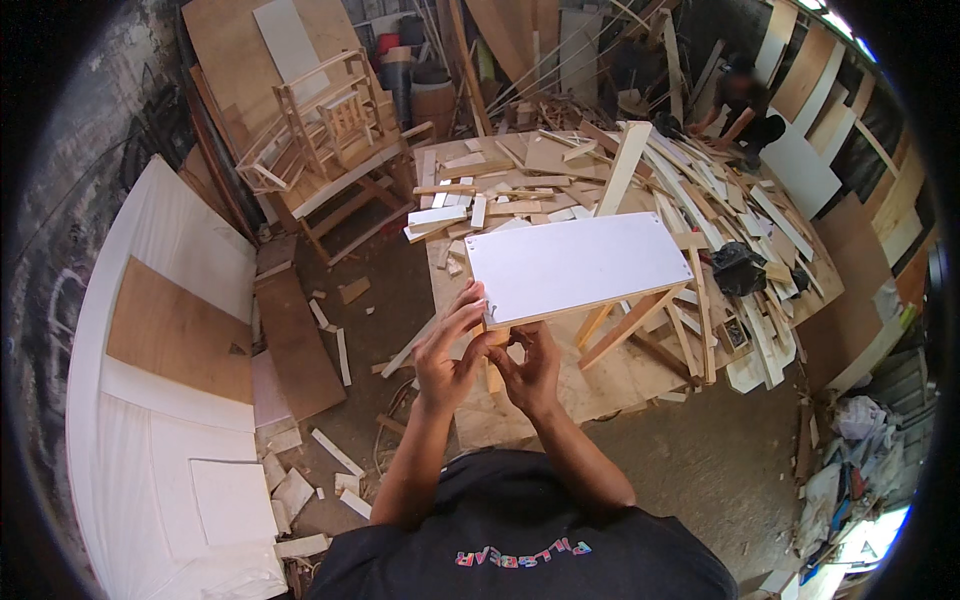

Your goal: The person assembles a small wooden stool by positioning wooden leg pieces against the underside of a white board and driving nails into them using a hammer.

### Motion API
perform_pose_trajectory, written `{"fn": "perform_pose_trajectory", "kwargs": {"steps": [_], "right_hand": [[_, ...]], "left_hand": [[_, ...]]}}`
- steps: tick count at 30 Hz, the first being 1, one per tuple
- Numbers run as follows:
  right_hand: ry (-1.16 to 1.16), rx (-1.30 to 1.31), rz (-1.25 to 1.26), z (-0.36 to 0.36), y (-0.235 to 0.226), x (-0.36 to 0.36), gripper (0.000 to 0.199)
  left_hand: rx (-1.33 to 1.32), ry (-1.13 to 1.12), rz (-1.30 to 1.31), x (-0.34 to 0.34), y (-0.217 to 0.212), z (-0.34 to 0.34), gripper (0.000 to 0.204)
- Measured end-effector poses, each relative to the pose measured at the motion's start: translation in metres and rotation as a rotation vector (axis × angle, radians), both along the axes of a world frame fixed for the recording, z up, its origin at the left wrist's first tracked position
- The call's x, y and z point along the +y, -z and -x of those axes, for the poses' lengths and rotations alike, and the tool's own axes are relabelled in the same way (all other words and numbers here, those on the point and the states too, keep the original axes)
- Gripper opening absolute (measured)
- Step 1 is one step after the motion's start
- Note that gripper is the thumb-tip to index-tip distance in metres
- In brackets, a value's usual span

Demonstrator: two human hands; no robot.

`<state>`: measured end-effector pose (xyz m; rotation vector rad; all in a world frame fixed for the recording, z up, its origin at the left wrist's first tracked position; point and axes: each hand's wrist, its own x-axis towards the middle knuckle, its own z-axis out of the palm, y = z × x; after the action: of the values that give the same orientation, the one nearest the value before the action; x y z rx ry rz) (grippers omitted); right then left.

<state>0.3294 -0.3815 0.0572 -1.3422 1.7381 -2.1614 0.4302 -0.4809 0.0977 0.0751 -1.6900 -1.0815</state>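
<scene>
In front of me stands a small wooden table with a white rectangular top and splayed bare-wood legs. Small dark marks show near its top's corners. My left hand grips the near left corner, its fingers along the edge. Just under that corner my right hand is closed around the upper part of a leg. The two thumbs nearly meet there. Whether something small sits between the fingers cannot be made out.
A large plywood worktable bears many offcuts and strips. Wooden frames stand on a bench at the back left. A white panel piece leans at the left. Another person crouches at the far right. Scraps litter the floor.
</scene>
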Motion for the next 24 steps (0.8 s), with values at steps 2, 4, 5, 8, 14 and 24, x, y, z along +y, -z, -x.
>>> {"fn": "perform_pose_trajectory", "kwargs": {"steps": [2, 4, 5, 8, 14, 24], "right_hand": [[0.021, -0.008, 0.009, -0.002, 0.001, -0.002, 0.038], [0.029, -0.009, 0.003, -0.003, 0.002, -0.001, 0.038], [0.022, -0.021, 0.005, -0.004, 0.002, 0.000, 0.038], [0.009, -0.033, 0.009, -0.005, 0.002, 0.001, 0.038], [-0.012, -0.001, -0.027, -0.007, -0.003, 0.005, 0.037], [-0.052, -0.040, -0.012, -0.012, -0.004, 0.006, 0.039]], "left_hand": [[0.007, -0.015, 0.006, 0.001, 0.001, -0.001, 0.039], [0.016, -0.028, 0.022, 0.001, 0.002, -0.002, 0.039], [0.021, -0.029, 0.027, 0.001, 0.003, -0.002, 0.039], [0.032, -0.027, 0.027, 0.001, 0.003, -0.002, 0.039], [0.026, -0.020, -0.005, 0.003, 0.005, -0.005, 0.040], [-0.028, -0.026, 0.034, -0.002, -0.002, -0.006, 0.043]]}}
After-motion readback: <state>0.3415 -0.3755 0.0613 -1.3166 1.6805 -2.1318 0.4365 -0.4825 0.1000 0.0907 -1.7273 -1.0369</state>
